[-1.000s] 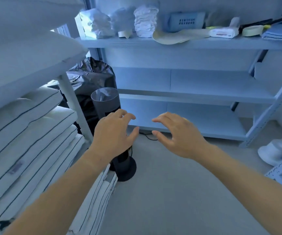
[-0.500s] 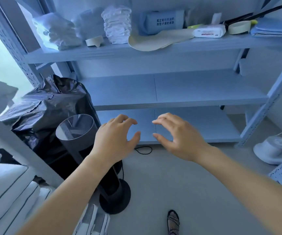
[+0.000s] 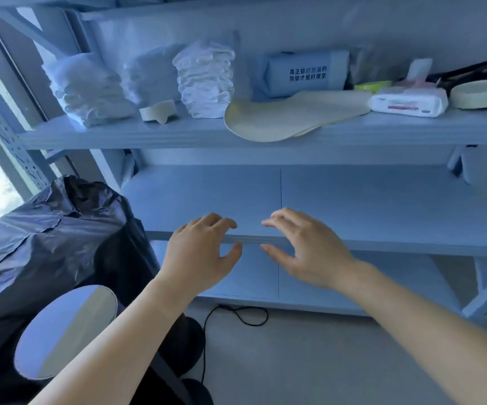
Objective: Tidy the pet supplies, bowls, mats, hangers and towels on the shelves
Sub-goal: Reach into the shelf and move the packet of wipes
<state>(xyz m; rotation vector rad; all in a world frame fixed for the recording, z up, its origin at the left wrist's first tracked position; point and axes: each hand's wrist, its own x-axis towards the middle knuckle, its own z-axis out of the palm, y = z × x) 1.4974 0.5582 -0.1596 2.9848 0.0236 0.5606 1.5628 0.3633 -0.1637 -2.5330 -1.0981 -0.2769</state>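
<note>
My left hand [image 3: 200, 255] and my right hand [image 3: 303, 249] hover side by side in front of the edge of the bare middle shelf [image 3: 353, 200], fingers curled apart, holding nothing. On the upper shelf [image 3: 119, 135] sit stacks of white folded pads [image 3: 87, 89] [image 3: 205, 81], a cream mat [image 3: 292, 115] overhanging the front edge, a blue pad pack [image 3: 306, 73], a wipes pack [image 3: 409, 103], a cream bowl [image 3: 480, 93], a small cream bowl [image 3: 158, 111] and dark hangers [image 3: 470, 72] at the far right.
A black plastic bag [image 3: 49, 232] bulges at the left beside the shelf post. A round-topped black stand [image 3: 66, 328] rises below my left arm, and a black cord [image 3: 236, 314] trails on the grey floor. A lower shelf [image 3: 324, 290] sits near the floor.
The view has swung right and closer to the shelves; the striped bedding at the left has dropped out of sight. Both hands kept their open, curled pose, now level with the middle shelf.
</note>
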